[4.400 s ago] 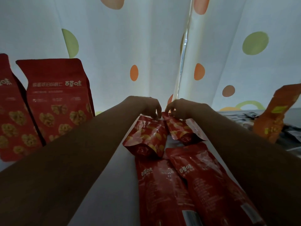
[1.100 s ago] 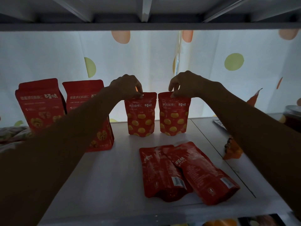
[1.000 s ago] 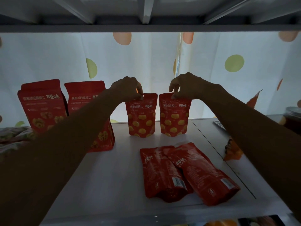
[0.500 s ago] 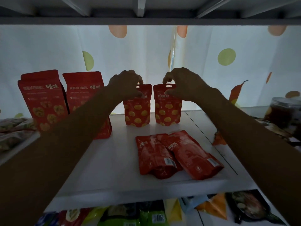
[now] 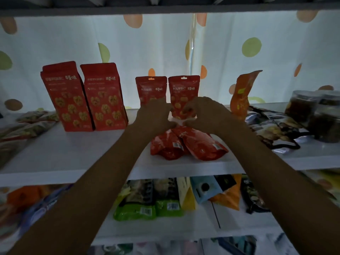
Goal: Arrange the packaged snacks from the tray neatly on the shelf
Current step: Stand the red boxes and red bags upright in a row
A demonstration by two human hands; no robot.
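Two small red snack pouches stand upright side by side at the back of the white shelf (image 5: 73, 155), the left pouch (image 5: 150, 88) and the right pouch (image 5: 184, 89). In front of them lie two flat red pouches, one (image 5: 168, 145) partly under the other (image 5: 202, 144). My left hand (image 5: 156, 115) and my right hand (image 5: 204, 113) hover just in front of the upright pouches, over the far ends of the flat ones. Their fingers are loosely curled toward each other and hold nothing I can see. The hands hide the lower parts of the upright pouches.
Two tall red walnut bags (image 5: 68, 96) (image 5: 105, 97) stand to the left, with flat packets (image 5: 27, 124) beyond them. An orange pouch (image 5: 241, 94), dark packets (image 5: 272, 129) and jars (image 5: 303, 107) fill the right. Green packs (image 5: 147, 207) sit on the lower shelf. Another shelf board (image 5: 165, 9) runs overhead.
Both hands have let go of the tops of the upright pouches and dropped down toward the flat pouches. The camera has pulled back, so the lower shelf shows.
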